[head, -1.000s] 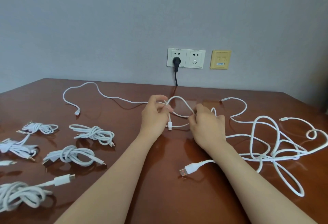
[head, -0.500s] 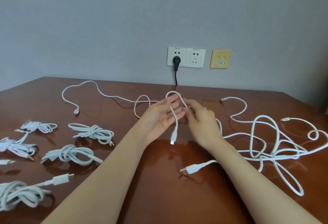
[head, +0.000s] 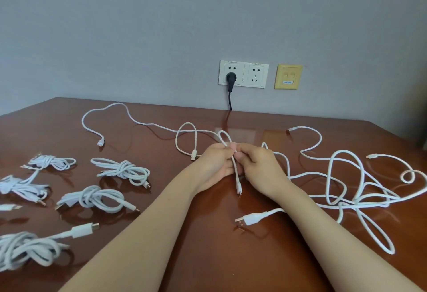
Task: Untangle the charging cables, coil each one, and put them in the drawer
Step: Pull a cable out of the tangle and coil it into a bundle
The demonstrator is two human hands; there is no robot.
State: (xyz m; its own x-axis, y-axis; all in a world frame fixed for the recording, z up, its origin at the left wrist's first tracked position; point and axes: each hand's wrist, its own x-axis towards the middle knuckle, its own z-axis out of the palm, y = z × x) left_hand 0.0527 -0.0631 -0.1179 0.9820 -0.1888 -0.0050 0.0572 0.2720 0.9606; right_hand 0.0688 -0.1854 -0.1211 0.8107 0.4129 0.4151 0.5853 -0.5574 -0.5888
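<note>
Left hand [head: 215, 164] and right hand [head: 261, 169] thumb to thumb above the table [head: 208, 257], each curled and pinching the same thin cable [head: 236, 173]. Stands up in a small loop just above the knuckles, drops between the palms, ends in a tip [head: 239, 191] hanging below both wrists: long axis near upright, loop to tip. Seems to run from the loop off to the far left of the left hand, though hard to trace past the crossing there. Probably the start of coiling: slack to come from the left, so the left hand sits nearer the free run and the right hand serves better as anchor. Well right of the right hand, a tangle [head: 346, 187] not yet sorted; just below the right forearm, a USB plug [head: 248, 219]. Left of the left arm, coiled cables [head: 120, 170] lying tied. No drawer in view.
</note>
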